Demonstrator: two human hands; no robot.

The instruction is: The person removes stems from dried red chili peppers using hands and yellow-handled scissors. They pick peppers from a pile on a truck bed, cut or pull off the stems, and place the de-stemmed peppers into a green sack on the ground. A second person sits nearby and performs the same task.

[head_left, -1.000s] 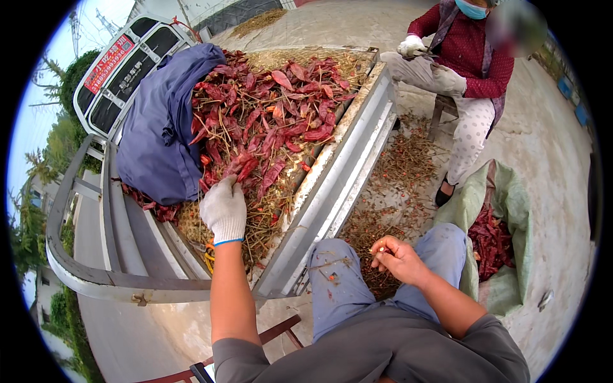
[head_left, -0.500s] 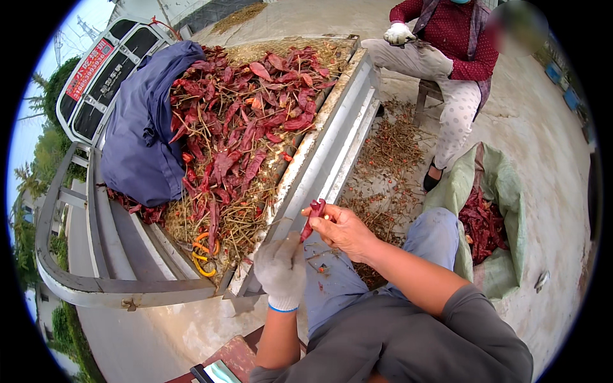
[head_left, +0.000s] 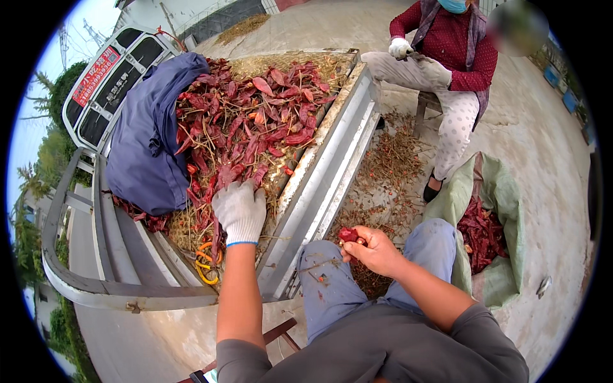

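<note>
Our gloved left hand (head_left: pixel 240 210) grasps dried red chillies (head_left: pixel 255 134) beneath it; our bare right hand (head_left: pixel 373 250) pinches one chilli (head_left: pixel 348 235). Brittle stems could snap, scattering pieces.

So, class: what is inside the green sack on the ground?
The green sack lies open with dried red chillies piled inside. Whatever is beneath that pile or in the sack's folded lower end is covered.
</note>
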